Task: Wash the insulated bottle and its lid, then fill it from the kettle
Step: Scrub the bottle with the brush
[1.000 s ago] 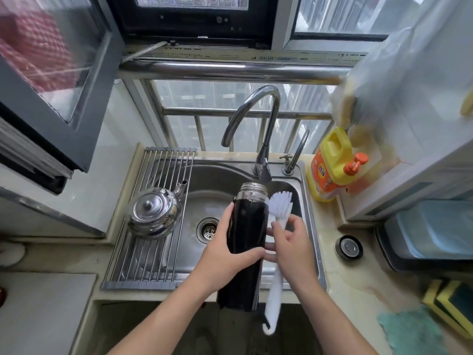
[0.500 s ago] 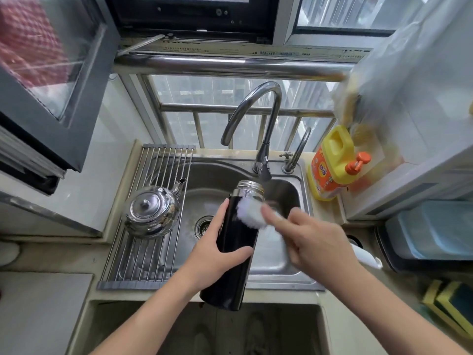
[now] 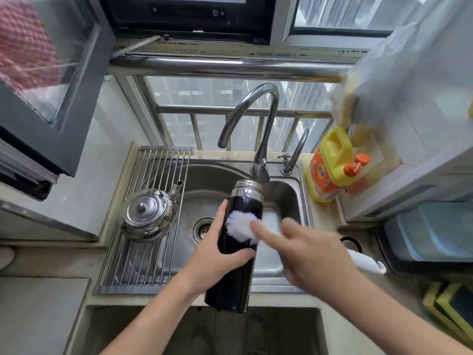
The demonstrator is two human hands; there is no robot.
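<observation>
Centrally, over the front rim of a stainless-steel sink (image 3: 294,193), a black insulated bottle (image 3: 231,293) is held uncapped, tilted with its steel threaded mouth pointing away from the person and lying just below the faucet (image 3: 256,116). The bottle is gripped around its middle by the left hand (image 3: 215,262), whose thumb is laid across the near face while the fingers are wrapped round the far side. A white dish brush (image 3: 240,228) is pressed with its bristle head against the bottle's upper body, just beyond the left thumb. Its handle is held in the right hand (image 3: 314,257), with the index finger stretched along it toward the bristles; the hand is smeared by motion blur, so the lie of the other fingers cannot be told, though the white handle end is seen emerging beside the wrist. No water is seen at the spout. To the left, a roll-up drying rack (image 3: 122,272) is laid over the sink's left part, and a polished steel kettle (image 3: 148,213) with its lid on is stood upon it, well apart from the bottle. The drain strainer (image 3: 203,228) is visible between kettle and bottle. On the counter right of the faucet a yellow detergent bottle (image 3: 330,167) with an orange pump is placed. A round dark object (image 3: 350,243) on the counter is partly hidden behind the right hand; whether it is the bottle's lid cannot be told.
</observation>
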